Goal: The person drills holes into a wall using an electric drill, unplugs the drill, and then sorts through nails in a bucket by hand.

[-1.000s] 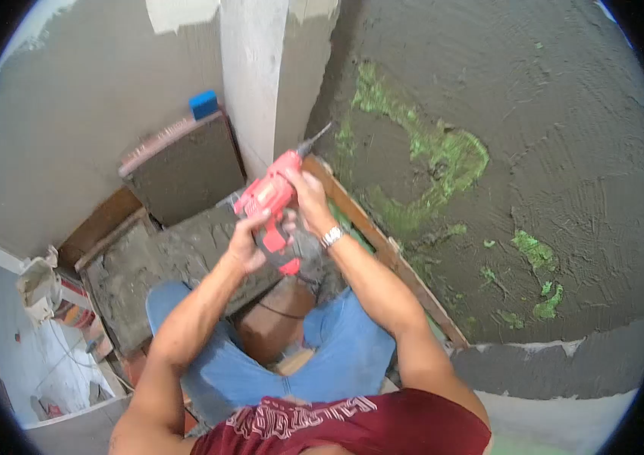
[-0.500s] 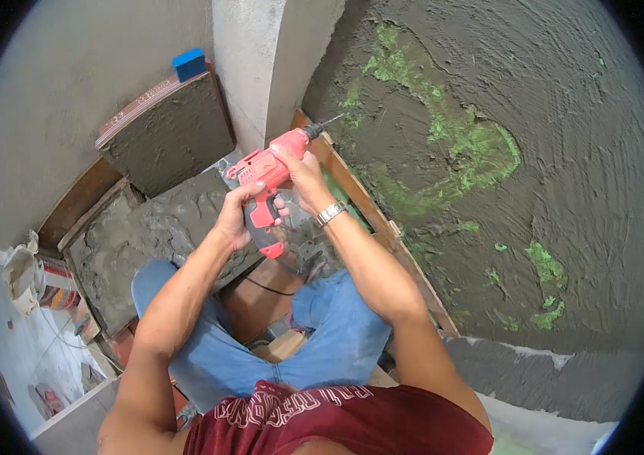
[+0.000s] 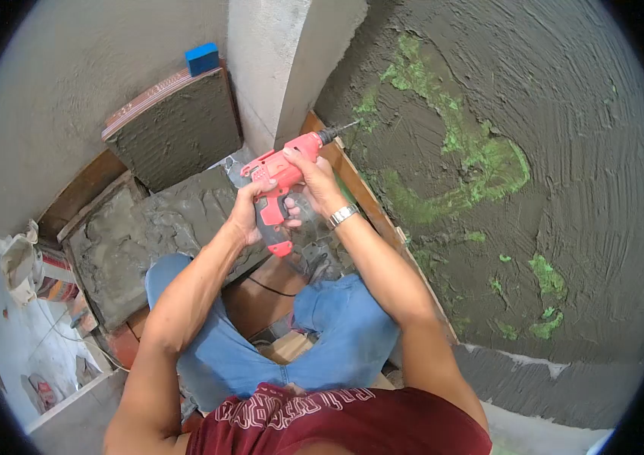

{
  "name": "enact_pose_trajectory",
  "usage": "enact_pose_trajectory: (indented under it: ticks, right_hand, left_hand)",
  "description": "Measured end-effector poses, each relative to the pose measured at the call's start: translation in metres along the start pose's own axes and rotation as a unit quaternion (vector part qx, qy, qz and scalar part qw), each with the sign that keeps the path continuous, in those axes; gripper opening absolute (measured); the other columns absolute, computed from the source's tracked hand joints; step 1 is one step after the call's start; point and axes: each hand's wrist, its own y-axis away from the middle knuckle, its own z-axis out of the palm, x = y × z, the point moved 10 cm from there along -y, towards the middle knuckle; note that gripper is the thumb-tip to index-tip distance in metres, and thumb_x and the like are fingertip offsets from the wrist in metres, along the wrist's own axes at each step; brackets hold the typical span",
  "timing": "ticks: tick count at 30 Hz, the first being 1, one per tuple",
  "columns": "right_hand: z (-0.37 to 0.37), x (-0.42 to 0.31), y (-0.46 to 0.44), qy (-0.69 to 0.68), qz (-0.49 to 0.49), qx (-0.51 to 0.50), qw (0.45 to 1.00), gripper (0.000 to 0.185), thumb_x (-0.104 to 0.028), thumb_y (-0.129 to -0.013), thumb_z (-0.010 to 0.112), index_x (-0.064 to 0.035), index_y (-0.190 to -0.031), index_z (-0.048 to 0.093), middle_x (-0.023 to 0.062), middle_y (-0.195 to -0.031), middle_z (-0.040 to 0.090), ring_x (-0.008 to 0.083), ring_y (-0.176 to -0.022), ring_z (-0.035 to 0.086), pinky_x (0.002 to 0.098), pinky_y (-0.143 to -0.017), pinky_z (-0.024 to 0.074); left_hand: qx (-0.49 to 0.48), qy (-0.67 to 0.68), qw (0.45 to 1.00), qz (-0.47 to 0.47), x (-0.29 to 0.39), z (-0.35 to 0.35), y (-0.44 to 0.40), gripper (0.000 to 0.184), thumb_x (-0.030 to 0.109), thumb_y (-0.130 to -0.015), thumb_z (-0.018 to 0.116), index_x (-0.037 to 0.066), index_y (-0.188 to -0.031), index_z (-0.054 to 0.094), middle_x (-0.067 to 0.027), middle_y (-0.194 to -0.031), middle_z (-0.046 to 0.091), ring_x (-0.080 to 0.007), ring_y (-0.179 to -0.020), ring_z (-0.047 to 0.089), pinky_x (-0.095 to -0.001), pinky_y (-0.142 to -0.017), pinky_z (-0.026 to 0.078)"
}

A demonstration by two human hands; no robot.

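Note:
A red and black power drill (image 3: 284,173) is held between both hands in front of my knees. My left hand (image 3: 247,211) is wrapped round its rear handle, with fingertips showing on the far side. My right hand (image 3: 317,184), with a metal-banded watch at the wrist, grips the front of the body, thumb on top. The thin drill bit (image 3: 347,126) points up and right, over a wooden board (image 3: 363,178), towards the mortar-covered surface (image 3: 481,250) with bright green patches. Whether the tip touches that surface I cannot tell.
Left of the drill lies a tray of wet mortar (image 3: 178,216). Behind it leans a mortar-coated tile (image 3: 178,133) with a blue block (image 3: 202,58) on top. A concrete pillar (image 3: 269,68) rises beyond the drill. A mortar-smeared bucket (image 3: 41,269) stands far left.
The whole view has shifted slightly, so everything sits a little further right. Both hands keep the same hold on the drill, which points the same way.

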Motion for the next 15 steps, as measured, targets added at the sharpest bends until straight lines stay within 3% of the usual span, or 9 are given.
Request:
enact_pose_trajectory:
  ticks: [2, 11, 15]
  right_hand:
    - [-0.001, 0.001, 0.001, -0.007, 0.007, 0.007, 1.0, 0.042, -0.035, -0.087, 0.079, -0.0058, -0.11, 0.061, 0.0072, -0.103, 0.07, 0.0184, -0.089, 0.07, 0.0374, -0.08, 0.0589]
    - [-0.001, 0.001, -0.003, -0.056, -0.045, 0.016, 0.997, 0.037, -0.031, -0.09, 0.077, -0.0062, -0.111, 0.06, 0.0055, -0.105, 0.067, 0.0153, -0.091, 0.067, 0.0338, -0.084, 0.0552]
    - [0.001, 0.001, -0.005, -0.062, -0.032, 0.02, 0.997, 0.039, -0.032, -0.089, 0.077, -0.0059, -0.112, 0.061, 0.0054, -0.104, 0.067, 0.0158, -0.093, 0.067, 0.0343, -0.085, 0.0545]
  left_hand:
    - [0.01, 0.001, 1.0, -0.001, -0.003, -0.003, -0.001, 0.047, 0.041, -0.083, 0.064, 0.002, -0.108, 0.062, -0.0102, -0.081, 0.068, -0.024, -0.072, 0.068, -0.0493, -0.079, 0.061]
    - [0.037, -0.013, 0.999, -0.009, -0.003, -0.006, -0.002, 0.042, 0.04, -0.082, 0.064, 0.003, -0.101, 0.061, -0.0077, -0.072, 0.063, -0.0229, -0.064, 0.063, -0.037, -0.06, 0.054]
    - [0.047, -0.033, 0.998, -0.005, 0.007, -0.004, 0.0, 0.044, 0.041, -0.082, 0.065, 0.002, -0.104, 0.061, -0.0076, -0.072, 0.062, -0.0225, -0.064, 0.063, -0.0361, -0.059, 0.053]
